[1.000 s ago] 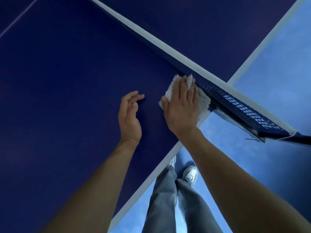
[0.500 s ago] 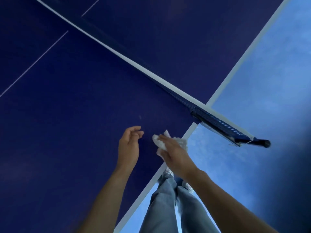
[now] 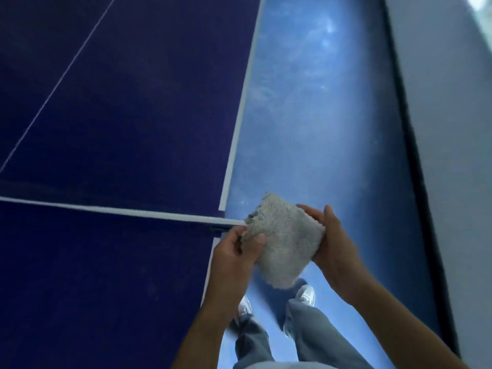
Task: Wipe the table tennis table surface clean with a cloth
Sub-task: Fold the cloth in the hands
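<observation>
So the fluffy grey-white folded cloth [image 3: 283,241] is held over the blue floor [image 3: 319,102], just beside the dark blue table tennis worktop [image 3: 133,115]; left hand [image 3: 234,258] pinches one edge, right hand [image 3: 336,249] curls round the other.

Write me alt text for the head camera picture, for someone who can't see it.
Seen from above, a person's left hand and right hand hold a folded pale cloth over the blue floor beside the dark blue table tennis table. The net's white top band crosses the table toward the hands; grey trousers and white shoes show below.
</observation>
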